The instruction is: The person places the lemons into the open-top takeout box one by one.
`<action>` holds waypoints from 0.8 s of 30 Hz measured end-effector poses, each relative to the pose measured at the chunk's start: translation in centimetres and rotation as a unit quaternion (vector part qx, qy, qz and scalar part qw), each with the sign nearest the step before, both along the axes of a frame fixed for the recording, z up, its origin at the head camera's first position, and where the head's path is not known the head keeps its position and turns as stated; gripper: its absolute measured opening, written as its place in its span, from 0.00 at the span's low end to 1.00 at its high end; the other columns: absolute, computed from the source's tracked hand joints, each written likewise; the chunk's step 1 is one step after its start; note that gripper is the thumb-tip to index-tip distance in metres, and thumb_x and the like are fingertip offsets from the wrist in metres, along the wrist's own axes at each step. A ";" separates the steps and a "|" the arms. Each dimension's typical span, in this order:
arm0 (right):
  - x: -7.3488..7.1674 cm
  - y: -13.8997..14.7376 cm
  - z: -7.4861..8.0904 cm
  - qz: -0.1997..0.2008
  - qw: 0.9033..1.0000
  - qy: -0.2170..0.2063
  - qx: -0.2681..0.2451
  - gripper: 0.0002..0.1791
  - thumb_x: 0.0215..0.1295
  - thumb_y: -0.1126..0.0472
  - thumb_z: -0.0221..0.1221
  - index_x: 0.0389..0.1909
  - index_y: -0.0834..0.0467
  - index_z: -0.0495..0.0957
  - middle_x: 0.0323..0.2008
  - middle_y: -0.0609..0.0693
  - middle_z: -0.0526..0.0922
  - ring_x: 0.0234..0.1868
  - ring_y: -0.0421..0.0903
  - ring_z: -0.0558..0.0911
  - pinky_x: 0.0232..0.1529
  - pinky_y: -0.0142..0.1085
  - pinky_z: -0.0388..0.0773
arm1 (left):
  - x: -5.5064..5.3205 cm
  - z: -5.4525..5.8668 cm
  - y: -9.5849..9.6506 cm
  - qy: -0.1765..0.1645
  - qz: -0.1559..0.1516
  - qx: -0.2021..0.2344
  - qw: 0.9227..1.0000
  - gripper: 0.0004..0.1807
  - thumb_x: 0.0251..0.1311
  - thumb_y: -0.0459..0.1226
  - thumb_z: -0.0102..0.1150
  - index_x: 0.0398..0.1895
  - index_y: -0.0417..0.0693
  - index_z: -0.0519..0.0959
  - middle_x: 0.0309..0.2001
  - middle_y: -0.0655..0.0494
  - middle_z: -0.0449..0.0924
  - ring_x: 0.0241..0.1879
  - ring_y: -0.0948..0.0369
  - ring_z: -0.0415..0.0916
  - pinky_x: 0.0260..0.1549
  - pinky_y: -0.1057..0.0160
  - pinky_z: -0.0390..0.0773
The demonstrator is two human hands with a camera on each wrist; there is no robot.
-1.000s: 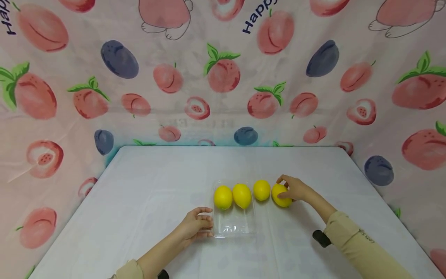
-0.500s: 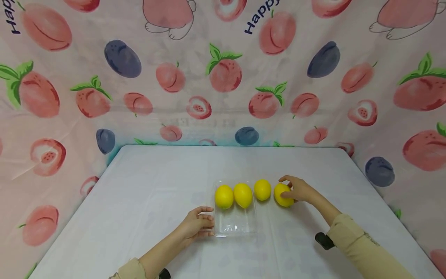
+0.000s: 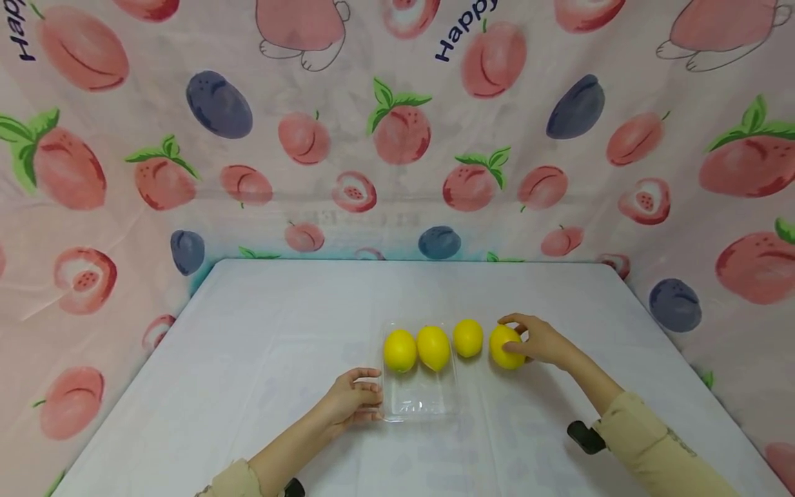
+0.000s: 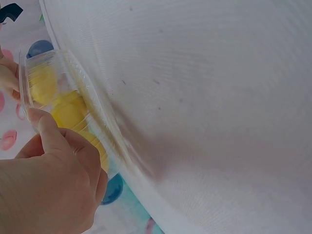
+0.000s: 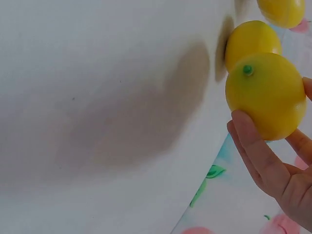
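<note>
A clear plastic tray [image 3: 417,404] sits on the table with two lemons, one left [image 3: 399,351] and one right [image 3: 433,348], side by side in its far half. My left hand [image 3: 349,400] holds the tray's left side; in the left wrist view the thumb lies on the rim [image 4: 33,114] and the fingers curl below it. Right of the tray stands a loose lemon [image 3: 468,338]. Farther right, my right hand [image 3: 542,341] grips another lemon [image 5: 265,97] between thumb and fingers, its green stem end toward the wrist camera. The palm hides part of this lemon in the head view.
A white cloth covers the table [image 3: 279,317]. Behind and beside it hangs a fruit-print curtain [image 3: 348,138]. A dark wrist-worn device [image 3: 586,437] shows by the right sleeve [image 3: 652,442].
My right hand has shifted slightly right with its lemon, widening the gap to the loose lemon. The left hand and the tray keep their places.
</note>
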State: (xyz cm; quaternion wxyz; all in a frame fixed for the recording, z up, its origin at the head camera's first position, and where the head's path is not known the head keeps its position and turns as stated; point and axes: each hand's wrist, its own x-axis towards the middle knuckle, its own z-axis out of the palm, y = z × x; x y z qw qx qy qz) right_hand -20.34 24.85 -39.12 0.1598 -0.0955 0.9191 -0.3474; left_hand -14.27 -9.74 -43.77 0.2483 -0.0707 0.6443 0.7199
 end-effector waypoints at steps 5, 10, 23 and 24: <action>0.6 -0.5 0.3 -0.001 1.000 0.001 -0.018 0.29 0.60 0.60 0.61 0.60 0.65 0.66 0.50 0.71 0.71 0.35 0.49 0.76 0.33 0.38 0.84 | -0.1 0.0 0.0 -0.003 0.000 0.001 1.000 0.23 0.59 0.22 0.51 0.58 0.32 0.61 0.29 0.58 0.70 0.26 0.64 0.71 0.27 0.68 0.84; 1.0 -1.1 0.5 0.001 1.000 0.000 -0.026 0.29 0.61 0.60 0.61 0.61 0.64 0.66 0.52 0.71 0.71 0.36 0.48 0.76 0.32 0.37 0.84 | -0.3 0.0 0.2 -0.005 0.004 0.000 1.000 0.22 0.59 0.23 0.51 0.57 0.33 0.62 0.29 0.56 0.71 0.26 0.64 0.72 0.27 0.68 0.84; 1.8 -3.2 0.7 0.007 0.999 -0.003 -0.046 0.28 0.60 0.59 0.61 0.60 0.62 0.67 0.51 0.68 0.72 0.33 0.47 0.76 0.33 0.36 0.84 | -0.2 0.0 0.0 -0.009 0.003 0.004 1.000 0.23 0.59 0.22 0.51 0.58 0.33 0.61 0.29 0.58 0.70 0.26 0.64 0.72 0.27 0.68 0.84; 1.9 -3.4 0.8 0.009 0.999 -0.002 -0.049 0.28 0.60 0.59 0.61 0.60 0.62 0.67 0.51 0.68 0.72 0.32 0.47 0.76 0.33 0.36 0.84 | -0.2 0.0 0.0 -0.009 0.003 0.004 1.000 0.23 0.59 0.22 0.51 0.58 0.33 0.61 0.29 0.58 0.70 0.26 0.64 0.72 0.26 0.68 0.84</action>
